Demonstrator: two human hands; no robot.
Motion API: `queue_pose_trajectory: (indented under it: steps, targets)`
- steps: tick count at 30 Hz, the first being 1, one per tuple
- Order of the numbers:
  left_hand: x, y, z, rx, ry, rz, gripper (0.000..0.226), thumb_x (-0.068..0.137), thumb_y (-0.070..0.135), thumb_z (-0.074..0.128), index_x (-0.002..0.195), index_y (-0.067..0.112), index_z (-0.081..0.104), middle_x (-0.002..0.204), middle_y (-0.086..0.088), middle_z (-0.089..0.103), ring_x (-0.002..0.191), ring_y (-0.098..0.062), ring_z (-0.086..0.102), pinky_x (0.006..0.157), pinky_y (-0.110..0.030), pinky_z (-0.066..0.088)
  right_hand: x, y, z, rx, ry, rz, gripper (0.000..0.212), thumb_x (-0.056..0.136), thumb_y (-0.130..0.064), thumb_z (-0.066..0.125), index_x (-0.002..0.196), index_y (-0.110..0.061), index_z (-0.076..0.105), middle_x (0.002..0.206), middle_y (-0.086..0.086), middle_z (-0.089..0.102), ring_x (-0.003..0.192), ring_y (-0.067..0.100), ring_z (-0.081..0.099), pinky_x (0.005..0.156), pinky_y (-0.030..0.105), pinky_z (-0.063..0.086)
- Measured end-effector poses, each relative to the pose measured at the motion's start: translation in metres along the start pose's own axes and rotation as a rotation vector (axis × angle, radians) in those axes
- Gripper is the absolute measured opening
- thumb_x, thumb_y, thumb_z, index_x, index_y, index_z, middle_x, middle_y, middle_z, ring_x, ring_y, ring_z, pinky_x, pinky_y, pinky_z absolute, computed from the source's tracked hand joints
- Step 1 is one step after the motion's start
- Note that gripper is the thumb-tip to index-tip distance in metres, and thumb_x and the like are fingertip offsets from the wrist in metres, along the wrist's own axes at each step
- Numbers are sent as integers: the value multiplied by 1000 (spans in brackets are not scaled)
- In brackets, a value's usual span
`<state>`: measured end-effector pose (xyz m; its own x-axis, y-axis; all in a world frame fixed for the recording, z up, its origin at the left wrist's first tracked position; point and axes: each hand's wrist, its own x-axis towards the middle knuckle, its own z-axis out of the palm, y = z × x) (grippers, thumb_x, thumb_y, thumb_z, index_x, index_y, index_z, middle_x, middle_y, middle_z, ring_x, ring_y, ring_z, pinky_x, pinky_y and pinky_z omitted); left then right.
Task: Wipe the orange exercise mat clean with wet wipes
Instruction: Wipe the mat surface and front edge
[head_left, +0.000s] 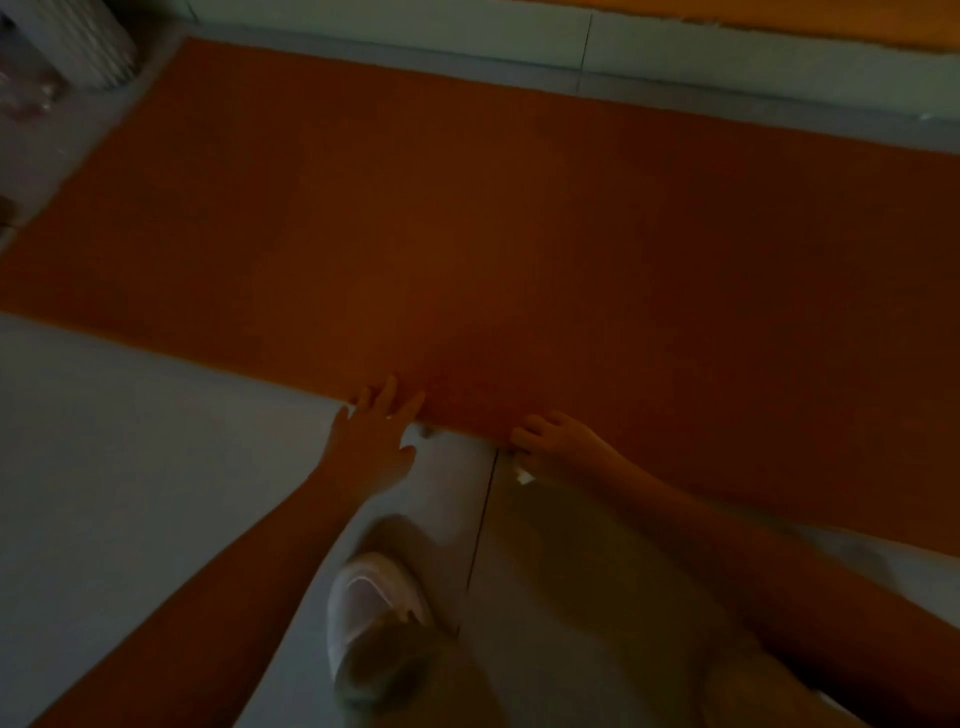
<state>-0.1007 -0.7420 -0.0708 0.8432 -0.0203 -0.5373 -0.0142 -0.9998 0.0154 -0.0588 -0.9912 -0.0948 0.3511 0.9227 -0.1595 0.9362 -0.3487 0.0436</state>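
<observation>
Dim in here, but the orange mat (467, 234) lies flat along the floor (130, 441) by the far wall, and both hands are down at its near edge: the left hand (371, 441) flat with fingers spread, tips just onto the mat. The right hand (550, 441) is curled at that same edge, bunching a white wet wipe (522, 474) that pokes out beneath it. Far left, a pale ribbed container (104, 47) stands off the mat's corner, too blurred to tell its contents.
</observation>
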Motion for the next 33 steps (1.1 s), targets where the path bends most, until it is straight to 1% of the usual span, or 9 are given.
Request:
queue_pose_trajectory:
  steps: [2,5,8,10,16,23,26,28,33]
  targets:
    - [1,-7,-4,-43,-29,33,69,100,38,42,154,30,0,161,-6,-11,148,-32,-2,117,-53,17,6,-4,-15,-27,-70,15,39,41,-32,95,70,-15,76,87,2,71,75,18,68,61,25,53]
    - [-1,-13,-12,-60,-88,59,70,101,36,42,155,25,0,161,-5,-11,148,-32,-2,117,-51,18,-3,-9,-23,-112,-200,83,34,88,-20,65,119,-6,62,126,15,55,108,25,58,84,29,48]
    - [-5,-13,-22,-35,-147,72,71,101,36,42,155,21,-2,161,-6,-13,148,-31,-2,118,-48,17,-16,-19,-24,42,-182,240,50,39,-21,96,83,-13,76,88,13,69,64,15,65,41,17,46]
    - [-5,-13,-25,-2,-160,79,73,101,37,44,155,21,-2,161,-6,-12,148,-30,0,118,-46,19,-25,-18,-5,131,-186,345,60,22,-23,98,78,-15,77,87,12,71,58,15,65,33,17,44]
    - [1,-12,-31,87,-234,62,74,101,39,43,154,21,-5,161,-6,-14,148,-29,1,117,-45,18,-26,-31,4,281,-90,453,50,48,-41,93,87,-14,75,103,15,68,78,24,71,39,25,52]
    - [4,-30,-27,184,-220,133,70,102,43,36,154,17,-3,161,-8,-10,148,-28,4,119,-43,14,-26,-34,3,286,-8,537,74,25,-18,98,94,-10,73,94,13,68,69,21,68,34,21,48]
    - [4,-80,-28,223,-58,262,65,100,49,33,150,9,22,155,-21,23,138,-40,33,114,-53,25,-25,-35,12,292,118,526,84,33,-12,96,108,-7,57,99,15,64,73,25,68,38,25,52]
    - [8,-123,-29,250,25,198,71,100,55,20,134,0,50,136,-25,50,116,-46,57,93,-63,44,-21,-34,14,295,181,488,83,38,-9,95,108,-9,50,104,13,56,74,26,68,41,26,53]
    - [9,-148,1,-2,-24,-2,85,87,68,21,153,17,7,161,-9,-3,147,-36,2,112,-57,23,-9,-34,16,262,310,361,60,52,-8,88,101,-8,53,108,8,45,87,22,54,44,24,54]
